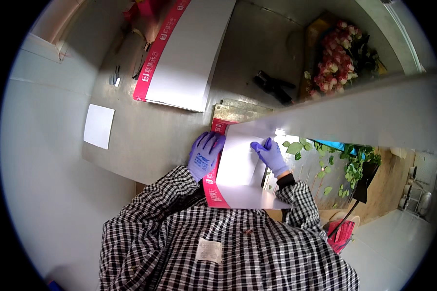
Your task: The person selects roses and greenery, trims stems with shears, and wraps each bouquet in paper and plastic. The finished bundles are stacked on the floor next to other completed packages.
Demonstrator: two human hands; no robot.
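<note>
Metal table (165, 140); left hand (206, 154), right hand (273, 157) at pink-edged paper (237, 162).

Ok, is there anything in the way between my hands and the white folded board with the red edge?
Only the purple gloves. The left hand lies against the red edge of the board; the right hand is inside the fold, with no other thing visible between, though fingertip contact is unclear.
</note>
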